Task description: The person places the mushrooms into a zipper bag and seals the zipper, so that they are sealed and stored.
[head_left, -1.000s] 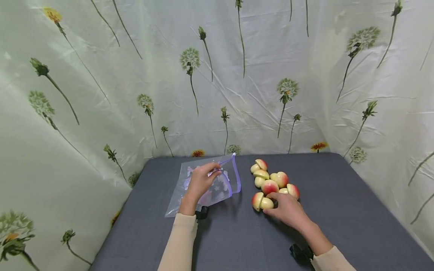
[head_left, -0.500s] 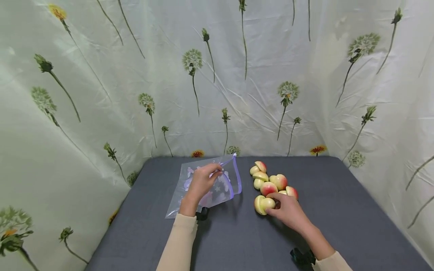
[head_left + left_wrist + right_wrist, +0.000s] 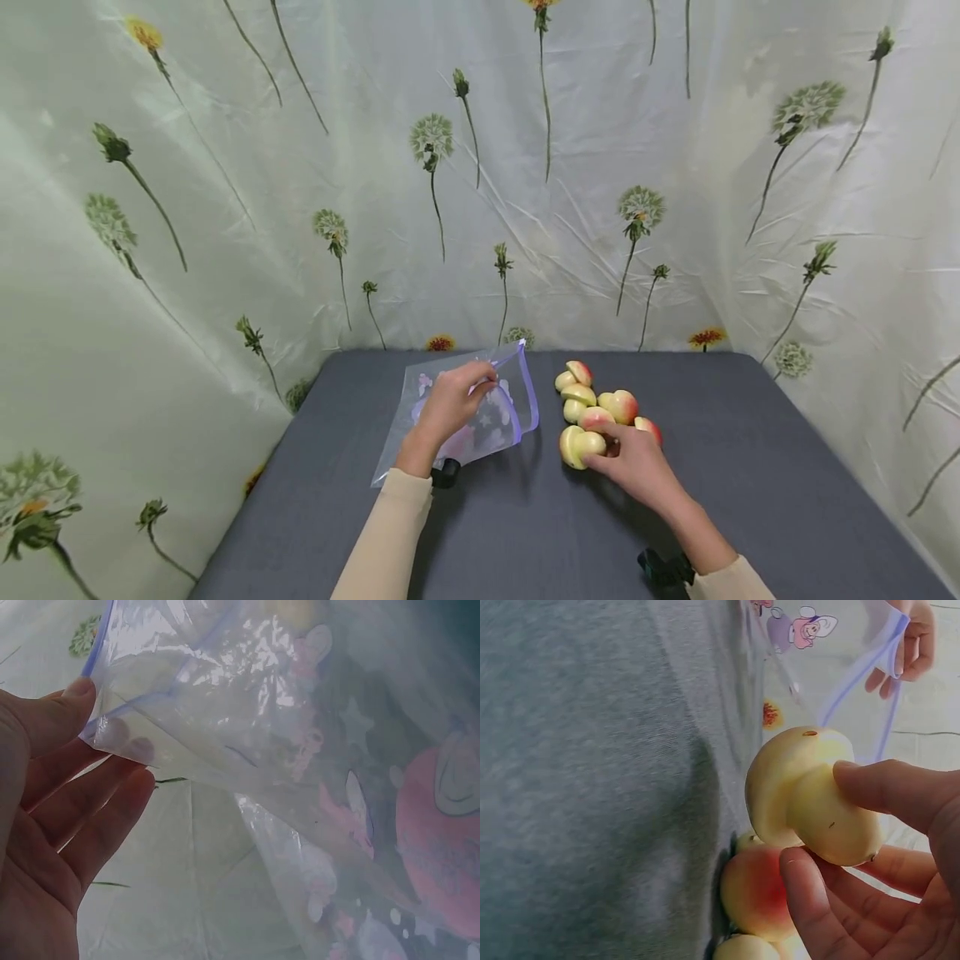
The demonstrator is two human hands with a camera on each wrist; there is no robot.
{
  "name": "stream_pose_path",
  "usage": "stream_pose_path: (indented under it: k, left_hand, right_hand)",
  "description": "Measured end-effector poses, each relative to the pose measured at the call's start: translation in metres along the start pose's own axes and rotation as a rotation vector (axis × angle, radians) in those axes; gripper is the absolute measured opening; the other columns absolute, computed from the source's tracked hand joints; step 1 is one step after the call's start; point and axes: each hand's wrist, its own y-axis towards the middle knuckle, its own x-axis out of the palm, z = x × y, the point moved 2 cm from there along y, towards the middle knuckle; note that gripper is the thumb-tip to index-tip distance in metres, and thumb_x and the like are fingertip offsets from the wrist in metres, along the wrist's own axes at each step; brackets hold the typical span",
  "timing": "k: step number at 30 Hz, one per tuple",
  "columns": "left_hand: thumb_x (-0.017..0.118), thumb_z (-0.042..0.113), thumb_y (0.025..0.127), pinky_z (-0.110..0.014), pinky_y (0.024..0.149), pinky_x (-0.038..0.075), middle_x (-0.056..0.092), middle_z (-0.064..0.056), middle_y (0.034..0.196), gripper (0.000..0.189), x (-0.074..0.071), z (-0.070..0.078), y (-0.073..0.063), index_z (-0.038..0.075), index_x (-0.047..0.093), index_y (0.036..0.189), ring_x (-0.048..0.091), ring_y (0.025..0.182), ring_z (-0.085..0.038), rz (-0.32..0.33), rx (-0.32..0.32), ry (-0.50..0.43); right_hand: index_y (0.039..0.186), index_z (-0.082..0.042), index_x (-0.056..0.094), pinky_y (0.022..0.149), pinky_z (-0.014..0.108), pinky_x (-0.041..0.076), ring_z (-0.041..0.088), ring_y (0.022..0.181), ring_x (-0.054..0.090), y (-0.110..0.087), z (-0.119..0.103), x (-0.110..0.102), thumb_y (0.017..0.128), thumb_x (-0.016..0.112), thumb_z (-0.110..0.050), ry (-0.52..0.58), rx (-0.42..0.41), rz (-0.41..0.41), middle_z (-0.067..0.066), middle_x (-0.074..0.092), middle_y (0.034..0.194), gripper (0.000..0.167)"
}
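Observation:
My left hand (image 3: 450,404) pinches the purple-edged rim of a clear zip bag (image 3: 491,429) printed with pink and purple figures. The bag's mouth gapes towards the right. In the left wrist view, the thumb and fingers of that hand (image 3: 52,750) grip a corner of the film. A pale yellow toy mushroom (image 3: 769,787) is held by its stem between the thumb and fingers of my right hand (image 3: 637,462). Behind it lie several more toy mushrooms with red-blushed caps (image 3: 621,407), partly hidden by the right hand.
A dark grey cloth-covered table (image 3: 510,533) lies under everything. A pale curtain with dandelion prints (image 3: 570,267) hangs behind its far edge and along both sides. A black wrist strap (image 3: 667,571) sits on the right forearm.
The mushroom in my right hand has turned, so its red cap side no longer shows. My left hand keeps its hold on the bag. The head view has tilted slightly upward.

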Motion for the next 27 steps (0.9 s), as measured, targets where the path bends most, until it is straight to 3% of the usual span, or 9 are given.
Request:
stream_pose_path:
  k: [4, 10, 15, 22, 27]
  left_hand:
    - [0.075, 0.008, 0.091, -0.027, 0.070, 0.053, 0.068, 0.006, 0.093, 0.010, -0.003, 0.001, 0.001, 0.014, 0.068, 0.096, 0.064, 0.081, -0.008, -0.023, 0.005, 0.023]
    - [0.078, 0.008, 0.089, -0.028, 0.066, 0.053, 0.070, 0.006, 0.095, 0.010, -0.007, 0.005, -0.001, 0.012, 0.071, 0.097, 0.066, 0.079, -0.008, -0.047, 0.007, 0.048]
    - [0.077, 0.010, 0.091, -0.028, 0.066, 0.053, 0.070, 0.007, 0.096, 0.009, -0.008, 0.007, -0.003, 0.014, 0.071, 0.096, 0.066, 0.080, -0.006, -0.054, -0.008, 0.053]
    - [0.076, 0.013, 0.092, -0.027, 0.066, 0.054, 0.071, 0.006, 0.096, 0.008, -0.011, 0.009, -0.002, 0.015, 0.070, 0.097, 0.068, 0.081, -0.008, -0.048, 0.014, 0.062]
    - [0.077, 0.012, 0.091, -0.027, 0.064, 0.053, 0.071, 0.006, 0.096, 0.009, -0.013, 0.011, 0.000, 0.015, 0.071, 0.096, 0.068, 0.078, -0.007, -0.049, 0.032, 0.072]
  right_hand:
    - [0.112, -0.011, 0.074, 0.062, 0.025, 0.047, 0.008, 0.065, 0.055, 0.004, -0.006, -0.003, 0.075, 0.088, -0.017, 0.030, -0.001, -0.004, -0.005, 0.066, 0.082, 0.040]
    - [0.114, -0.010, 0.073, 0.065, 0.030, 0.051, 0.010, 0.072, 0.061, 0.013, -0.017, -0.007, 0.074, 0.085, -0.012, 0.013, 0.067, -0.025, -0.001, 0.068, 0.091, 0.042]
    - [0.119, -0.012, 0.072, 0.067, 0.034, 0.053, 0.012, 0.078, 0.065, 0.019, -0.027, -0.011, 0.076, 0.084, -0.015, 0.017, 0.108, 0.003, 0.001, 0.070, 0.098, 0.045]
    - [0.119, -0.013, 0.073, 0.067, 0.035, 0.055, 0.016, 0.078, 0.069, 0.029, -0.039, -0.016, 0.076, 0.085, -0.012, 0.058, 0.043, 0.035, 0.007, 0.071, 0.107, 0.045]
    - [0.120, -0.015, 0.073, 0.067, 0.033, 0.054, 0.016, 0.078, 0.068, 0.036, -0.046, -0.015, 0.077, 0.084, -0.012, 0.078, 0.045, 0.033, 0.007, 0.071, 0.109, 0.044]
